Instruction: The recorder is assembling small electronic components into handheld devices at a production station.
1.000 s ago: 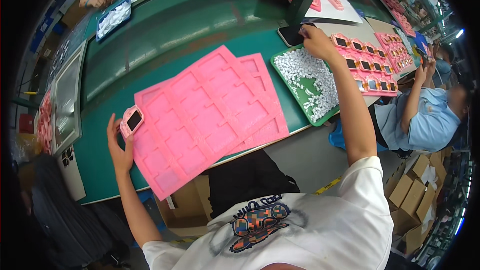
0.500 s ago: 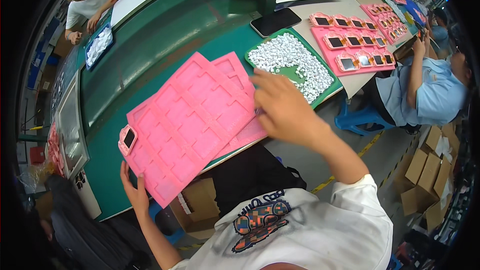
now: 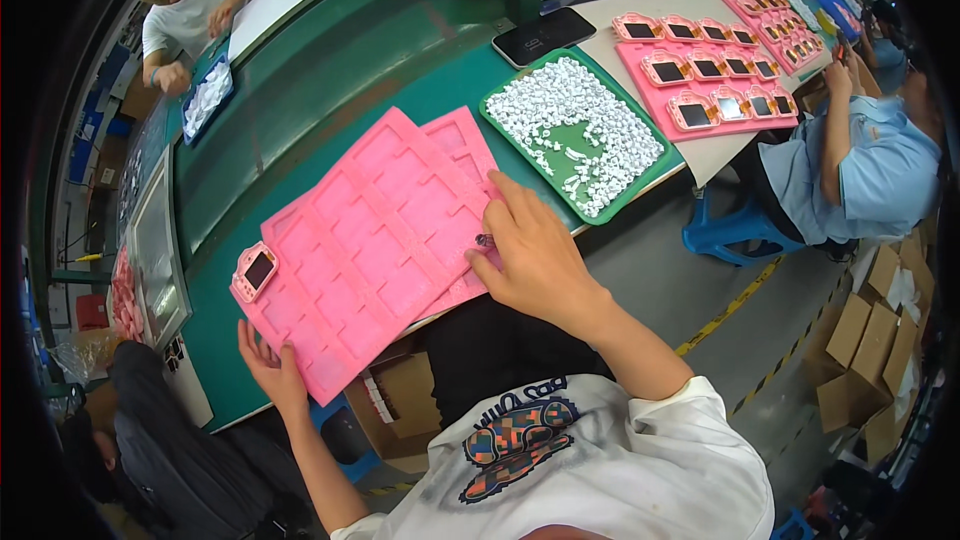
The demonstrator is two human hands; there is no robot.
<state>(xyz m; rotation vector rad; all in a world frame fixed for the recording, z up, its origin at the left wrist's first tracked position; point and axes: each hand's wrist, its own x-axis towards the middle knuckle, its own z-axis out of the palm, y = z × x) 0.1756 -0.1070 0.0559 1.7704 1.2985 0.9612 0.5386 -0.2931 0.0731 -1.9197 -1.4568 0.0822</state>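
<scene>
Left of centre, a device (image 3: 257, 272) lies on a corner of a pink tray (image 3: 345, 265), the left hand (image 3: 275, 370) at its lower edge; mid-frame, the right hand (image 3: 530, 260) pinches a dark part (image 3: 485, 240).

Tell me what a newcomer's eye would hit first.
Likely the big pink slotted tray between the left hand and right hand, one pink screened device at its left edge. Next, right of it, the green tray of small white parts, then rows of similar devices further right.

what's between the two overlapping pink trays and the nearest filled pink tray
The green tray holding small white parts, as the head view shows.
</scene>
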